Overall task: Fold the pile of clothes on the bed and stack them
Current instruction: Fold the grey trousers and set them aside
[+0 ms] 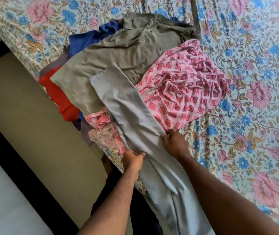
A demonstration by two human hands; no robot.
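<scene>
A long pale grey garment (128, 109) is lying across the pile of clothes on the bed (254, 48), its length running from the near bed edge, by the person's body, away and slightly leftward to a squared far end. Both hands are clamped on it partway along: the left hand (132, 159) is gripping its left edge with curled fingers, and the right hand (174, 141) is pinching its right edge, the two hands sitting a little apart across the cloth. Beyond the hands, an olive button shirt (118, 53) is spreading under the grey piece. Just past the right hand, a pink patterned cloth (186, 85) is lying crumpled. Left of the left hand, a red garment (60, 97) is showing, with a blue garment (87, 39) farther off. The flowered bedsheet is stretching out to the right.
</scene>
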